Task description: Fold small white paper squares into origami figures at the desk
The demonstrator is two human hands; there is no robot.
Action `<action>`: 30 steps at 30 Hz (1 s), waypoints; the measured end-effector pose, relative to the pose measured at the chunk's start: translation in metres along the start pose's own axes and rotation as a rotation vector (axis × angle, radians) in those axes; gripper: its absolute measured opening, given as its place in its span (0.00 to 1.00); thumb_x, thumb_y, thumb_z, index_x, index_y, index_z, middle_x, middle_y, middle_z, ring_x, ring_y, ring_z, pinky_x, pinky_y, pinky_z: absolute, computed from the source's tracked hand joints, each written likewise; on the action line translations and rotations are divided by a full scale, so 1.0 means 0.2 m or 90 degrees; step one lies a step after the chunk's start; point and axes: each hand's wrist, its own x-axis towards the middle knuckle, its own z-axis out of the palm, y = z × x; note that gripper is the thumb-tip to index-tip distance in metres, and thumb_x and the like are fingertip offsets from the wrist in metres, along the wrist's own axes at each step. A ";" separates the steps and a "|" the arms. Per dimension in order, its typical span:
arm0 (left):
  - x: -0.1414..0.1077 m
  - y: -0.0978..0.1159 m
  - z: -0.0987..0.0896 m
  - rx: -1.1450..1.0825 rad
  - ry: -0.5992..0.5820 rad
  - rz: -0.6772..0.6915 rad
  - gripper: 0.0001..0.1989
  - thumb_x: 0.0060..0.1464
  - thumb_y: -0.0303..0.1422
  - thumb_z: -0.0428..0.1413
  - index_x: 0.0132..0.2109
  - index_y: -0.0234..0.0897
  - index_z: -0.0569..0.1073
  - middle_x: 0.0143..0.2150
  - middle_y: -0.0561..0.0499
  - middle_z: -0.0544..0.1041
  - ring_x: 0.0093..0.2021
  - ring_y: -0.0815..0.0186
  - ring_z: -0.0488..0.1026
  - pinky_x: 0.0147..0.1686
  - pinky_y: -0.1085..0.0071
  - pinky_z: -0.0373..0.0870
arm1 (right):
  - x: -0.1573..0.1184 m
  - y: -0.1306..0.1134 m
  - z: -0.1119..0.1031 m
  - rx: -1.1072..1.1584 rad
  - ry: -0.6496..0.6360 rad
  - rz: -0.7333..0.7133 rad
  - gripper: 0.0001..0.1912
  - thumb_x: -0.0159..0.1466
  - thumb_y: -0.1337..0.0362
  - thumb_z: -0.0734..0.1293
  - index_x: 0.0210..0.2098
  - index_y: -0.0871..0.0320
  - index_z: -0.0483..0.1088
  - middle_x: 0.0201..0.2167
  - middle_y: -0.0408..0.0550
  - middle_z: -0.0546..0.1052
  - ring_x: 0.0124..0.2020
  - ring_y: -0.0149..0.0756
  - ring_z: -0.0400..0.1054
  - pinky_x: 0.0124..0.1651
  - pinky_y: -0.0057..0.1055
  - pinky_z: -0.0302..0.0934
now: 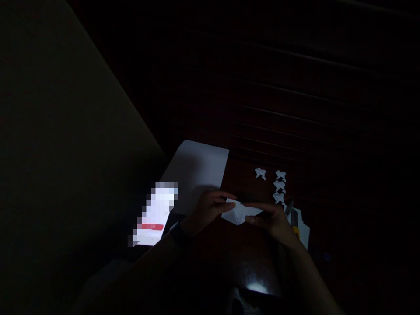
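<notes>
Broad near-black wristband (178, 234) around left wrist; surface details lost in gloom, watch or plain strap impossible to tell. Left hand (210, 208) bare, just above and right of wristband. Left forearm (147, 260) bare, below-left of wristband, fading into shadow. Right hand (278, 224) and right forearm (313, 271) bare, well right of wristband.

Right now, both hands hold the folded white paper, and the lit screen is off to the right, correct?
Wrong side: the head view shows the lit screen off to the left. The left hand and right hand do both hold the folded white paper.
</notes>
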 end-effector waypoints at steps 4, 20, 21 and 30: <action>0.00 0.01 0.00 0.002 -0.014 0.025 0.14 0.48 0.37 0.58 0.42 0.34 0.75 0.35 0.46 0.77 0.33 0.65 0.73 0.29 0.73 0.69 | 0.00 -0.01 0.00 -0.002 0.002 0.010 0.17 0.52 0.61 0.71 0.42 0.53 0.74 0.39 0.46 0.78 0.40 0.44 0.71 0.45 0.41 0.64; -0.01 -0.07 0.05 0.183 -0.035 0.064 0.17 0.52 0.43 0.53 0.30 0.33 0.76 0.26 0.50 0.75 0.27 0.69 0.70 0.25 0.75 0.62 | 0.02 0.02 0.04 -0.047 0.051 0.053 0.10 0.54 0.58 0.69 0.29 0.57 0.77 0.26 0.46 0.78 0.29 0.38 0.71 0.31 0.30 0.63; -0.01 -0.08 0.05 0.191 -0.027 0.068 0.17 0.52 0.43 0.53 0.29 0.32 0.76 0.25 0.50 0.74 0.26 0.69 0.69 0.24 0.75 0.62 | 0.02 0.03 0.04 -0.046 0.044 0.058 0.10 0.54 0.57 0.68 0.29 0.58 0.77 0.26 0.46 0.78 0.29 0.37 0.71 0.31 0.29 0.62; 0.00 -0.11 0.05 0.252 0.011 0.076 0.18 0.52 0.44 0.52 0.26 0.33 0.72 0.21 0.54 0.68 0.22 0.72 0.63 0.21 0.76 0.56 | 0.02 0.02 0.03 -0.067 0.056 0.113 0.14 0.52 0.54 0.69 0.22 0.60 0.73 0.18 0.44 0.74 0.19 0.31 0.65 0.21 0.26 0.55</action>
